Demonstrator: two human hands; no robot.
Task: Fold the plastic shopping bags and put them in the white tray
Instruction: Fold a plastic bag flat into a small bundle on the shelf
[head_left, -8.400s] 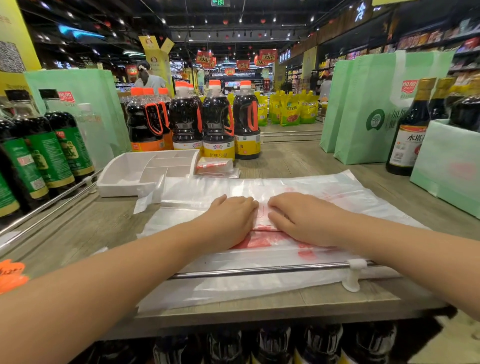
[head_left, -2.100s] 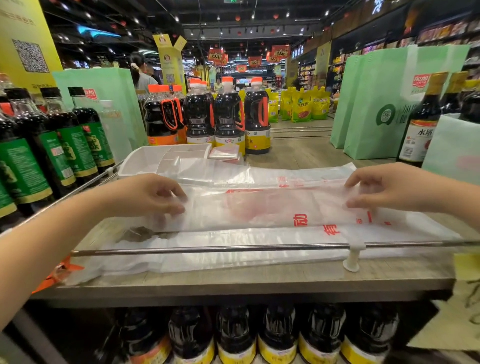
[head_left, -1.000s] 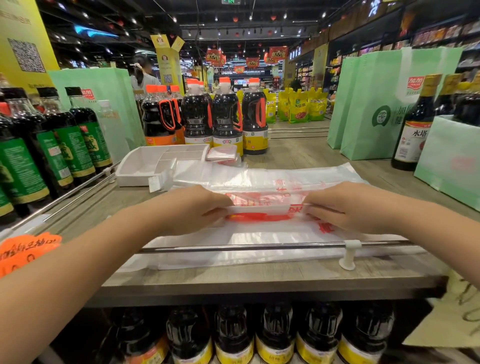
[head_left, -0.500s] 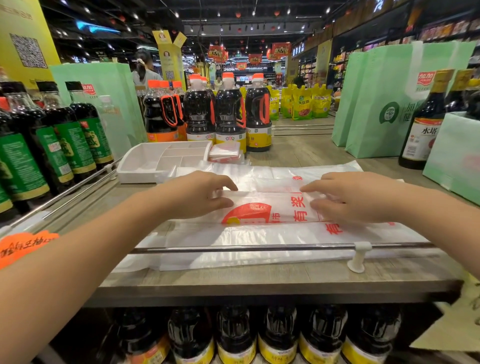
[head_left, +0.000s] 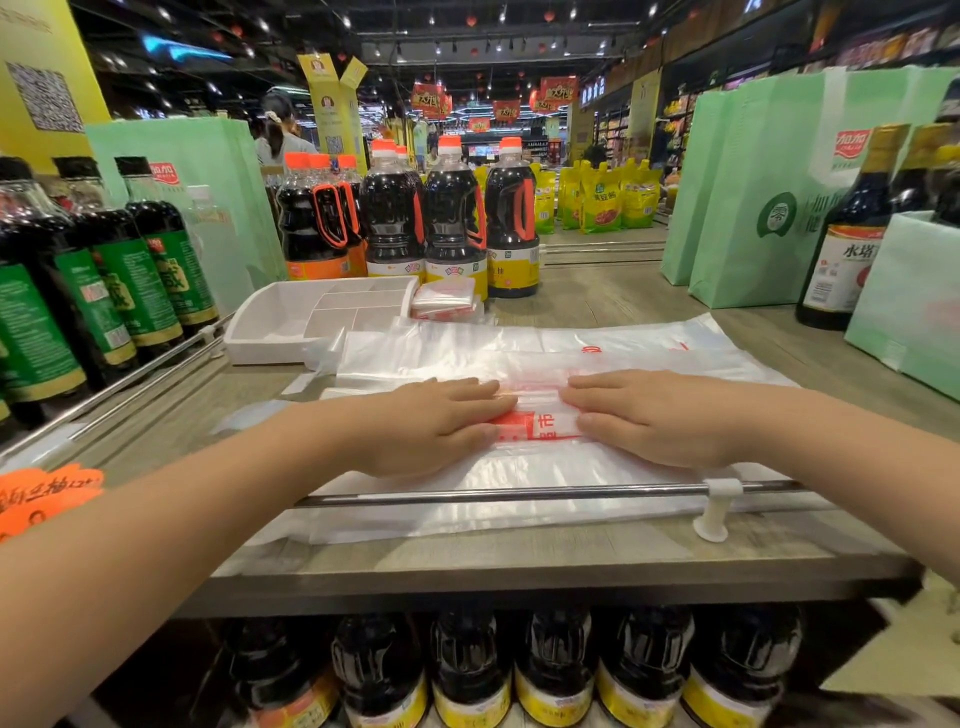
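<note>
Left hand (head_left: 436, 423) and right hand (head_left: 657, 415), fingers straight, press flat on the folded translucent red-printed plastic bag (head_left: 535, 415) on the wooden surface (head_left: 519, 561).

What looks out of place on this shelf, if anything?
The small stack of folded bags lies beside the white tray, at its right end, not inside it. Otherwise nothing stands out.

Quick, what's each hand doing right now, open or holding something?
Left hand: open, fingers flat, pressing the folded plastic bag.
Right hand: open, fingers flat, pressing the same bag.
</note>
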